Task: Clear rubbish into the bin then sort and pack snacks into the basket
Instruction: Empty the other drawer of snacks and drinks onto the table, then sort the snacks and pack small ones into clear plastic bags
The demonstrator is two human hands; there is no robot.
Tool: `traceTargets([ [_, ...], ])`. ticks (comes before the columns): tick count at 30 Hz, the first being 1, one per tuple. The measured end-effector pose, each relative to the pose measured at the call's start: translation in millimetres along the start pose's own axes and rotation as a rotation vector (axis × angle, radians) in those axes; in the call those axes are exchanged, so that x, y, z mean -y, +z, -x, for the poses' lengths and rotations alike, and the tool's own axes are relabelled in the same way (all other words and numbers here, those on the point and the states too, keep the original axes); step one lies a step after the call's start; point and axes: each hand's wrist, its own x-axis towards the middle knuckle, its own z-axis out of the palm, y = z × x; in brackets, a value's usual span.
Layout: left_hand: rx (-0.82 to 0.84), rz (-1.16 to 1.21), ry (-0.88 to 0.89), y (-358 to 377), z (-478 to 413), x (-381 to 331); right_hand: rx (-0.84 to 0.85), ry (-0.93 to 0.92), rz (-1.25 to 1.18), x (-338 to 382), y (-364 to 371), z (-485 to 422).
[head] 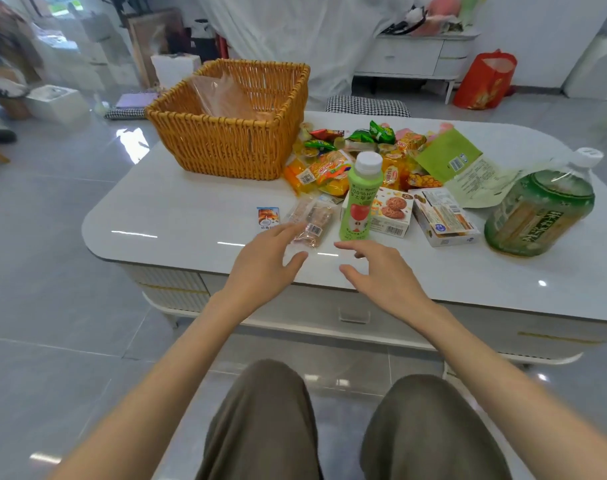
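Now both hands are reaching over the table (177,216) with fingers spread, holding nothing: the left hand (264,261) is nearing the clear-wrapped snack packets (310,220), the right hand (381,271) the green juice bottle (360,199). Gripping the bottle low should be keeping it upright; the wicker basket (225,147) is waiting beyond, nearly empty.

right of the basket (225,133) we count two bottles, one small (360,199) and one large (541,209), two biscuit boxes (392,211) (444,216), and one green pouch (447,155).
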Motion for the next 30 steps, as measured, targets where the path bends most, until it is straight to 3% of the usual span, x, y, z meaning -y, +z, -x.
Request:
traceTargets([
  [11,0.061,0.194,-0.342,-60,-68,68,0.084,0.012,-0.168,66,14,-123],
  [21,0.165,0.262,-0.473,-297,-98,50,0.282,0.095,-0.152,248,-104,-176],
  [30,0.149,0.264,-0.403,-455,-140,92,0.248,0.072,-0.175,366,-150,-229],
])
